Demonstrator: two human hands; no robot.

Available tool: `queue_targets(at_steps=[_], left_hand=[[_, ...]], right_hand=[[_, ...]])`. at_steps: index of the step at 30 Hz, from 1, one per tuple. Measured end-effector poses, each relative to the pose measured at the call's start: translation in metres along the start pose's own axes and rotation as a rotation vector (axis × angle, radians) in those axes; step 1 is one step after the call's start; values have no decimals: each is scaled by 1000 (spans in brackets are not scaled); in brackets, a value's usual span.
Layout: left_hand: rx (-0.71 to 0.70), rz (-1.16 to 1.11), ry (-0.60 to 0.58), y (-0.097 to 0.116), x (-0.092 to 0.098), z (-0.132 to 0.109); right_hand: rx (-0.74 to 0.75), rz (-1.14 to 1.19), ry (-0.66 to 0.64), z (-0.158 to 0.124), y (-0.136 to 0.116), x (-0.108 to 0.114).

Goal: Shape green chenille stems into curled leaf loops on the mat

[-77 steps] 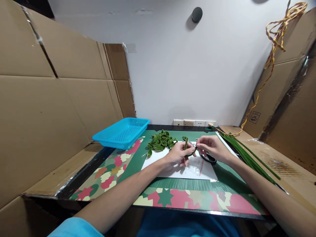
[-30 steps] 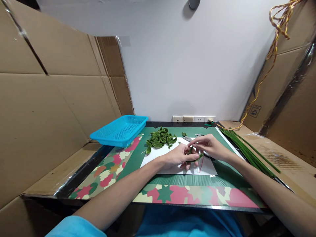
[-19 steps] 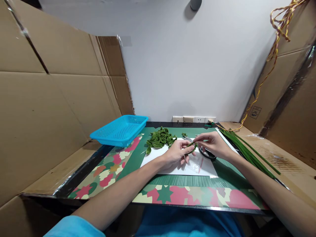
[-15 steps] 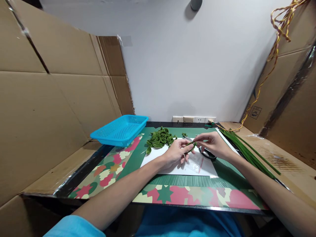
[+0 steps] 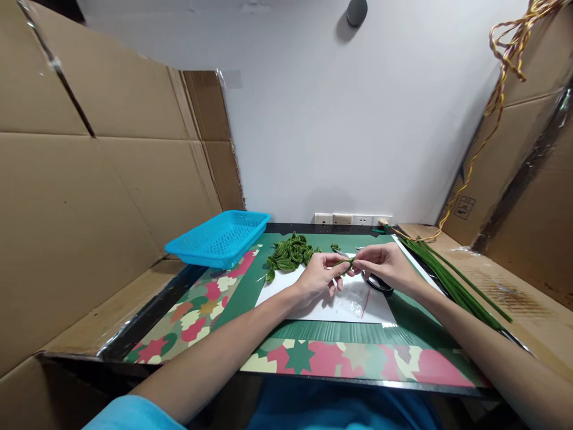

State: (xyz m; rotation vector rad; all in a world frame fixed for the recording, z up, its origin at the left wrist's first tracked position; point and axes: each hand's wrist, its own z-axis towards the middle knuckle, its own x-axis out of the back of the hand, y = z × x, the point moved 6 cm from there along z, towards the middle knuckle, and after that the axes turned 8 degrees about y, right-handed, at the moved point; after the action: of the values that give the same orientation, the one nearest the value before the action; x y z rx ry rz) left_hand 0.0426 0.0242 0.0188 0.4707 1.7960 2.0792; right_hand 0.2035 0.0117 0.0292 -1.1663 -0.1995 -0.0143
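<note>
My left hand [image 5: 319,277] pinches a small green fuzzy stem piece [image 5: 347,264] above a white sheet [image 5: 308,309]. At the piece's right end, the fingertips of my right hand [image 5: 380,264] close on it too. Behind my left hand lies a pile of green leaf-shaped fuzzy loops [image 5: 290,254]. Below the hands a clear plastic bag with a red strip [image 5: 356,301] rests on the sheet. Scissors with black handles [image 5: 379,285] lie partly hidden under my right hand.
A blue perforated basket [image 5: 219,239] stands at the back left. Long green stems [image 5: 452,283] lie on the right side. Cardboard walls [image 5: 134,179] flank the table, and a twisted yellow cord [image 5: 474,155] hangs at the right. Sockets [image 5: 353,220] line the back wall.
The view has shifted slightly. My fingers have shifted a little around the green piece, and less of it shows below them. Both hands stay close together.
</note>
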Motion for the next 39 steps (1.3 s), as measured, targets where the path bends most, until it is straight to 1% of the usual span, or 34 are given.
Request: queue_targets(at_steps=[4,7,11,14,17,19,21,24,29,37,39], left_hand=[[-53,107,-10,0,1,1],[-81,124,8,0,2,2],[-72,145,52,2,1,2],[-56,127,79,4,1,0],[-58,80,95,5,2,-1],[-46,54,93,5,2,-1],[-28,39,86,3,2,0],[-20,41,85,2,2,1],[-51,121,87,3,2,3],[-109,181,25,2,-4,0],[-103,184,19,0,-5,0]], right_hand=[[19,-16,11,-1,-1,-2],[30,-36,48,-1,-2,0],[72,-107,96,-3,-4,1],[147,-189,122,-5,-8,0],[271,-332,150,-8,-15,-4],[339,-418,170,-10,-19,-6],[374,-461,195,-12,-21,-7],[398,-492,210,-13,-23,-7],[432,-536,193,-14,-24,-7],[442,-547,177,-13,-30,-6],[438,-546,165,-12,-28,-5]])
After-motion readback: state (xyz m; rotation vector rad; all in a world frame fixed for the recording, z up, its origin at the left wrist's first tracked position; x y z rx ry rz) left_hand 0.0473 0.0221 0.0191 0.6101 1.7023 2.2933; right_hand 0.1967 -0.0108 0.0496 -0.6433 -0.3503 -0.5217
